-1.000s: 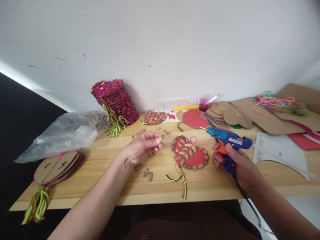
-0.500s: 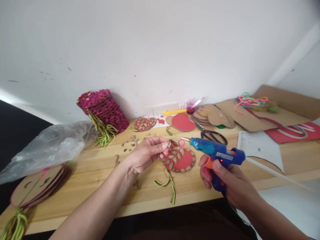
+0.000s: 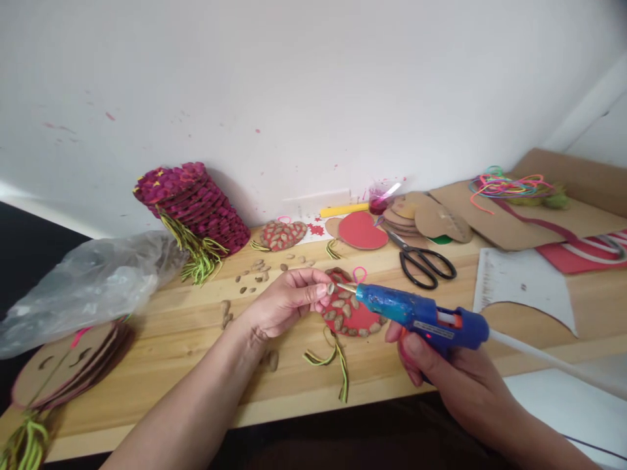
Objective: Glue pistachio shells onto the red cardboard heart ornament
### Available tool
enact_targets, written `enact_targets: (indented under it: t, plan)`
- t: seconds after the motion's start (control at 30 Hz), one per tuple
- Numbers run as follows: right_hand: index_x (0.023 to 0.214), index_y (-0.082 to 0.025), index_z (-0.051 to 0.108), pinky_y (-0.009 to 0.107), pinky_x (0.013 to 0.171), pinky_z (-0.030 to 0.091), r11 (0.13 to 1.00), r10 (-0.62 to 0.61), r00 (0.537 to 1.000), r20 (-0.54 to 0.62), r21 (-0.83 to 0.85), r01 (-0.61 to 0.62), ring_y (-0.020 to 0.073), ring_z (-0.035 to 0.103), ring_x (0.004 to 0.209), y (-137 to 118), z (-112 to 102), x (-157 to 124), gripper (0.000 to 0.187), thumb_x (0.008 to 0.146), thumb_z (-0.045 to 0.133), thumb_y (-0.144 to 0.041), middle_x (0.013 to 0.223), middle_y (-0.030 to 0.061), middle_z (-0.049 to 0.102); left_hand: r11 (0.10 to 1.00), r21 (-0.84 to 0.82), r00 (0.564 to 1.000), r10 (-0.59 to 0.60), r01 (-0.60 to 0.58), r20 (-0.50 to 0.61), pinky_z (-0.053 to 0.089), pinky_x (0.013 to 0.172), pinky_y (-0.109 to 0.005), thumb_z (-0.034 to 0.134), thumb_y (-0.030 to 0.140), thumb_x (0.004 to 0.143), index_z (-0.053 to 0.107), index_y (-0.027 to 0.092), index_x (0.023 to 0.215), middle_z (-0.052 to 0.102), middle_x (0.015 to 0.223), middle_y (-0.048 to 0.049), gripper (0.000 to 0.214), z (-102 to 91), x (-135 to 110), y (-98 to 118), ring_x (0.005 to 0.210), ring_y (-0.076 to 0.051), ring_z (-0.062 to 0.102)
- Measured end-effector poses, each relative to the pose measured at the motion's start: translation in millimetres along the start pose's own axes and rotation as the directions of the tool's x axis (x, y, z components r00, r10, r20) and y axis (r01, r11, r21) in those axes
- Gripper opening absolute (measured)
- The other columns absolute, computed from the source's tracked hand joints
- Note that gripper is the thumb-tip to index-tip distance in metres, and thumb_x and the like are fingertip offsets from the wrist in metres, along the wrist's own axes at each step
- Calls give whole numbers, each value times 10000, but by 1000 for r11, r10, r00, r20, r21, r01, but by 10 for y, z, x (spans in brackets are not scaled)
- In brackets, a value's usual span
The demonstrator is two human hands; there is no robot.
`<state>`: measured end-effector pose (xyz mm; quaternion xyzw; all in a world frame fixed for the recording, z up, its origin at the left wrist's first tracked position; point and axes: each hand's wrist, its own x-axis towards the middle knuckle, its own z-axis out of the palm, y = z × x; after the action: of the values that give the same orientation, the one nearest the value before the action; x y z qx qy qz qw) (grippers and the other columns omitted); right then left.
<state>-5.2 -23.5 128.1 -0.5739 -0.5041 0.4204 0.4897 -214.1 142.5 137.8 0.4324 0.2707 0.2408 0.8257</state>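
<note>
My left hand pinches a small seed shell between thumb and fingers above the wooden table. My right hand grips a blue hot glue gun, and its metal nozzle tip touches the shell. Just under the two lies a red cardboard heart edged with glued shells, with a pink loop on top and a green-yellow tassel below.
Loose shells lie scattered behind my left hand. Black scissors, a second shell heart, a plain red heart, a magenta stack, a plastic bag, cardboard pieces and coloured cords crowd the table.
The glue gun has swung left and its nozzle has come to the shell in my left hand. The view has shifted a little, and the scissors have come into sight.
</note>
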Motion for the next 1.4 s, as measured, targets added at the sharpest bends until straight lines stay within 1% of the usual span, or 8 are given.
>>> enact_targets:
  t: [0.2,0.4,0.57,0.7,0.87,1.0,1.13,1.4]
  plan:
    - [873,-229,648,284,499,417,999,16,1000,-5,-46,-16,137,488,523,-55,21,25,336,946,526,-534,598,-25,481,1000,6,1000,3,-3,16,459,607,-172,894,264,685,732,130,848,692,702,-24,266,13,-2,-28,611,-76,616]
    - [879,-224,640,289,493,408,999,24,1000,7,-47,-24,142,485,527,-88,19,17,360,939,521,-557,605,-22,478,1000,17,1000,-4,4,15,456,621,-178,885,271,697,724,128,855,692,722,-32,267,16,-15,-29,620,-76,609]
    - [883,-222,626,300,517,382,996,58,998,9,-63,-57,145,461,545,-66,21,-5,346,951,510,-541,610,-26,457,1000,27,1000,-2,1,16,448,630,-194,888,286,692,719,129,859,683,708,-23,285,29,-12,-25,615,-78,596]
    - [885,-227,611,299,521,374,997,42,998,45,-65,-39,143,454,549,-45,12,-3,323,960,506,-523,620,-29,455,999,47,1000,12,-13,27,422,613,-195,878,303,705,715,115,852,665,690,-25,289,24,-6,-32,618,-83,584]
    - [876,-224,602,295,517,369,997,39,998,43,-71,-36,137,445,548,-54,18,9,325,965,500,-519,619,-31,448,998,53,999,15,-17,31,420,625,-203,867,302,720,719,118,882,668,708,-30,287,14,-2,-39,623,-85,580]
    - [878,-217,600,296,524,383,996,48,998,48,-75,-44,136,452,556,-35,16,1,327,964,503,-518,632,-26,463,998,54,999,16,-18,31,420,624,-204,884,314,694,725,107,871,661,715,-27,315,21,-8,-30,616,-77,565]
    - [844,-214,586,295,520,396,995,44,999,32,-88,-41,136,458,556,-14,17,-5,348,958,503,-532,636,-22,470,998,53,1000,15,-16,19,426,624,-203,889,314,687,730,110,889,666,726,-28,328,18,-12,-31,618,-78,572]
    - [780,-222,572,306,528,406,992,44,999,17,-117,-41,147,467,551,-77,25,4,362,954,504,-532,613,-15,466,999,53,1000,10,-11,23,432,634,-203,881,308,701,727,119,879,676,733,-29,302,12,-11,-42,621,-76,578]
